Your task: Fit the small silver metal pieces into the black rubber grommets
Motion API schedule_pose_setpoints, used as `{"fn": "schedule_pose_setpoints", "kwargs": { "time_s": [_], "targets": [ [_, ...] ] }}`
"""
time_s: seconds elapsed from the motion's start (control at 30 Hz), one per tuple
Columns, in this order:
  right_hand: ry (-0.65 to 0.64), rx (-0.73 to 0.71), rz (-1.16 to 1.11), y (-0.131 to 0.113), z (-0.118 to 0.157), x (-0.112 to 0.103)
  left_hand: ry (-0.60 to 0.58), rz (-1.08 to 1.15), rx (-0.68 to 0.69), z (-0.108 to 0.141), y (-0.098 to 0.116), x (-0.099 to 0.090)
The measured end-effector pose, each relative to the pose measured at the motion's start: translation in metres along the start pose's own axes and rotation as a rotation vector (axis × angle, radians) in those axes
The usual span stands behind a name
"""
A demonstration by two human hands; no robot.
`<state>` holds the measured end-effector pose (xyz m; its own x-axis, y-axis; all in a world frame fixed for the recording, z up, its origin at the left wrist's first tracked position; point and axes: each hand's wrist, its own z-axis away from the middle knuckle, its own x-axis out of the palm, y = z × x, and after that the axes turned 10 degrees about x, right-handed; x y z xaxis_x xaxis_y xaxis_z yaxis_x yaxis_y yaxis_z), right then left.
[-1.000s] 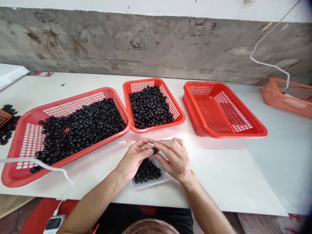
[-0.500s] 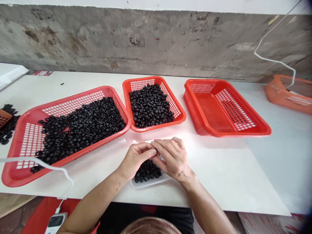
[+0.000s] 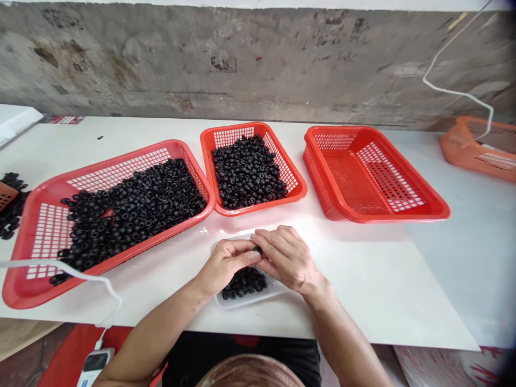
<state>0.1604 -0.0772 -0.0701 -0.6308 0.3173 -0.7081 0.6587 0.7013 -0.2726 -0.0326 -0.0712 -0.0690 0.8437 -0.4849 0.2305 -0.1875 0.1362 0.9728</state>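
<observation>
Two hands are shown, the left hand [image 3: 226,262] and the right hand [image 3: 288,260], with one ring [image 3: 257,250] visible at the fingertips. Four heaps of rings are seen: one each in the left basket [image 3: 121,252], the middle basket [image 3: 262,206] and the tray [image 3: 242,305], and one loose heap [image 3: 12,212]; the rings in these cannot be counted. One stack [image 3: 346,183] of red baskets, its number unclear, is included. One orange basket [image 3: 463,148] is seen at right. Two cords [image 3: 72,270] and one device [image 3: 95,364] are shown.

Black bead [image 3: 258,250] between both hands [image 3: 288,260]
</observation>
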Motion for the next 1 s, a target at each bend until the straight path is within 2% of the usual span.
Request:
{"fn": "schedule_pose_setpoints", "kwargs": {
  "time_s": [0.27,0.47,0.7,0.8,1.0],
  "targets": [
    [-0.005,-0.052,-0.022,0.003,0.004,0.003,0.009,-0.026,-0.008,0.001,-0.003,0.002],
    [0.061,0.023,-0.095,0.004,-0.002,0.006,0.069,0.005,0.012,-0.001,0.004,0.006],
    [0.079,0.015,0.005,-0.001,-0.006,0.004,0.1,0.104,0.08,-0.004,0.006,0.009],
    [0.092,-0.003,0.056,-0.006,-0.016,-0.006,0.1,0.1,0.117,-0.006,0.016,0.012],
    [0.13,0.035,0.106,-0.013,-0.055,-0.031,0.12,0.093,0.221,-0.019,0.057,0.017]
  ]
}}
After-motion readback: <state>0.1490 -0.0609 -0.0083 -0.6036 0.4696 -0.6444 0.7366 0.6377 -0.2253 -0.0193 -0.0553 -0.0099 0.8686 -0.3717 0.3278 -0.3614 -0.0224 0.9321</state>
